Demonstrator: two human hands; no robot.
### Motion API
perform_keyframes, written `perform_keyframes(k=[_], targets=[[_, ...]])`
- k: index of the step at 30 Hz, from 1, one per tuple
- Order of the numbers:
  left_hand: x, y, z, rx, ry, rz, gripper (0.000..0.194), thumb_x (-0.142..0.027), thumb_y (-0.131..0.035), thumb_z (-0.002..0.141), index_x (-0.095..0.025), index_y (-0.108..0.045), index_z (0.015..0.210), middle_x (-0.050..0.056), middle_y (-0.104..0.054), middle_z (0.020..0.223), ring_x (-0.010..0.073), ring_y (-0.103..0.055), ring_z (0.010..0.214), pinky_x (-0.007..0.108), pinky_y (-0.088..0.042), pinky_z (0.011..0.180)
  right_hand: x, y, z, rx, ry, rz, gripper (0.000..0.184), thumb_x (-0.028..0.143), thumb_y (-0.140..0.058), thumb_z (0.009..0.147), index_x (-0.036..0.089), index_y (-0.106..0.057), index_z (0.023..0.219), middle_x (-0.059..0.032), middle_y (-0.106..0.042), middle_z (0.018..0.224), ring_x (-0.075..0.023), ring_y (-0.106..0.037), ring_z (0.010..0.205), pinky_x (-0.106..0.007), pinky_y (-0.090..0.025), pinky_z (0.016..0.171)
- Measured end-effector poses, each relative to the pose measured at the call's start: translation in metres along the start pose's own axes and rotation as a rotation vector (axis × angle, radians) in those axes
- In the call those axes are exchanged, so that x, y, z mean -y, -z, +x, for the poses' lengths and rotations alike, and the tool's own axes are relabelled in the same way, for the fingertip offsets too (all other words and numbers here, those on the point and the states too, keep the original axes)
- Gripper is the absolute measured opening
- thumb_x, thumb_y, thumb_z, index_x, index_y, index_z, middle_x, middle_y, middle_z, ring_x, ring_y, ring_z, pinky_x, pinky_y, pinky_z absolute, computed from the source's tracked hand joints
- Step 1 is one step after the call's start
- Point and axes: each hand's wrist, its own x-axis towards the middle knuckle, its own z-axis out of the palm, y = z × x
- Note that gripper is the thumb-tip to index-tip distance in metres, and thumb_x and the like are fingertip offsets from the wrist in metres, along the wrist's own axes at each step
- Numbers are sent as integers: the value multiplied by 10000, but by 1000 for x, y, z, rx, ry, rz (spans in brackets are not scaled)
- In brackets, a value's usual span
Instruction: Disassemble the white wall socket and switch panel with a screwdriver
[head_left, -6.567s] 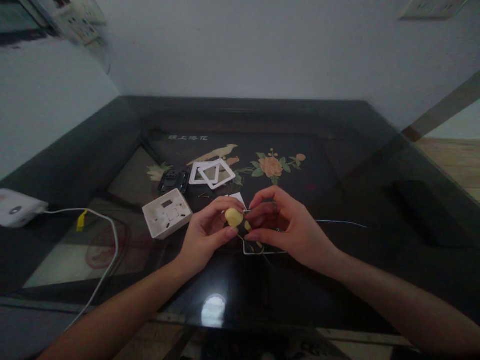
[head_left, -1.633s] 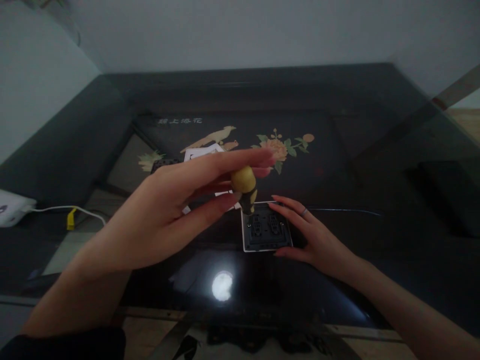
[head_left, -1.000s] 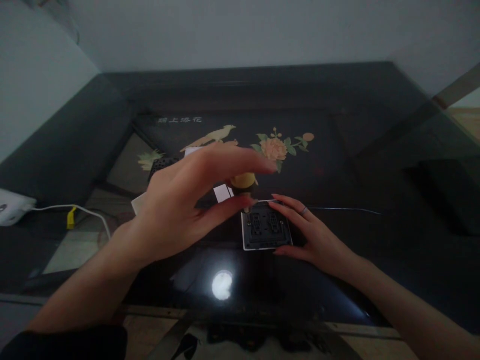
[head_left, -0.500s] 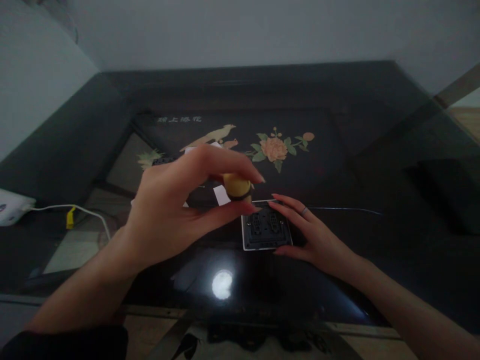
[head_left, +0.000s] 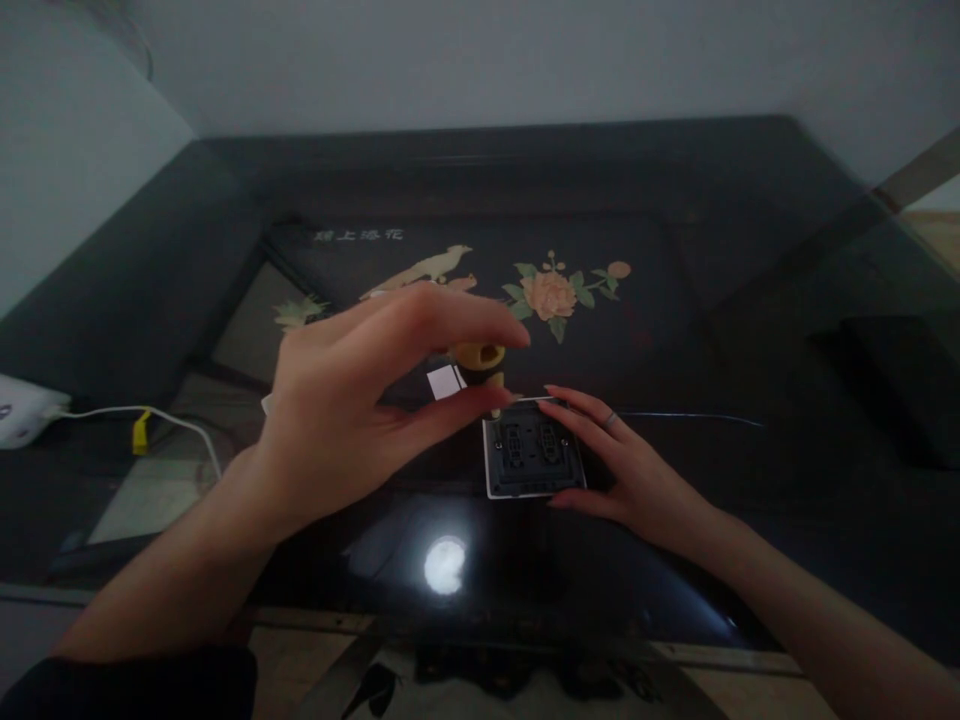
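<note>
My left hand [head_left: 390, 400] is closed, its thumb and index finger pinching the yellow and black handle of a screwdriver [head_left: 481, 356]. The handle's end faces up towards me, and its tip is hidden behind my fingers. Beneath it, a square wall switch panel [head_left: 532, 462] lies back side up on the table, its dark back framed by a thin white rim. A small screw shows near each side of that back. My right hand [head_left: 607, 450] grips the panel's right side, fingers at the far edge and thumb at the near edge.
A glossy dark table [head_left: 675, 540] with an inlaid bird and flower [head_left: 551, 295] spreads under my hands. White pieces [head_left: 444, 381] lie partly hidden behind my left hand. At left sits a white device [head_left: 26, 415] with a cable [head_left: 180, 418]; a dark block [head_left: 900, 390] is at right.
The screwdriver's handle has tilted and turned slightly between my left fingers, so more of its end shows. My right hand and the switch panel stay in place.
</note>
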Motion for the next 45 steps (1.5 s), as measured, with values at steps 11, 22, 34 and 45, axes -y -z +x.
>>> perform_keyframes(k=[11, 22, 34, 45], targets=[[-6, 11, 5, 184, 42, -20, 456, -114, -648, 894, -266, -577, 1318, 21, -681, 1265, 204, -681, 1092, 326, -573, 964, -1, -1, -1, -9, 1, -6, 782, 397, -704, 838, 315, -299, 1501, -116, -332, 1561, -271, -382, 1426, -499, -390, 1142], [-7, 12, 5, 295, 51, -38, 506, -167, -521, 974, -235, -407, 1462, 50, -584, 1396, 204, -611, 1231, 407, -526, 1043, -2, -1, 0, 0, -11, 3, 775, 382, -709, 836, 309, -305, 1493, -119, -331, 1559, -266, -378, 1429, -505, -387, 1142], [-8, 11, 6, 264, 37, -63, 587, -96, -560, 929, -159, -377, 1482, 118, -587, 1376, 233, -612, 1229, 398, -514, 1053, 2, 2, 1, 11, -16, 3, 785, 395, -693, 845, 321, -293, 1516, -120, -335, 1562, -299, -381, 1426, -552, -378, 1138], [1, -2, -1, 15, -86, -17, 363, -169, -799, 788, -148, -645, 1116, 55, -724, 1019, 189, -695, 924, 309, -578, 853, 0, 0, 0, 5, -27, 7, 786, 395, -705, 835, 321, -309, 1510, -115, -340, 1560, -300, -386, 1423, -545, -387, 1134]])
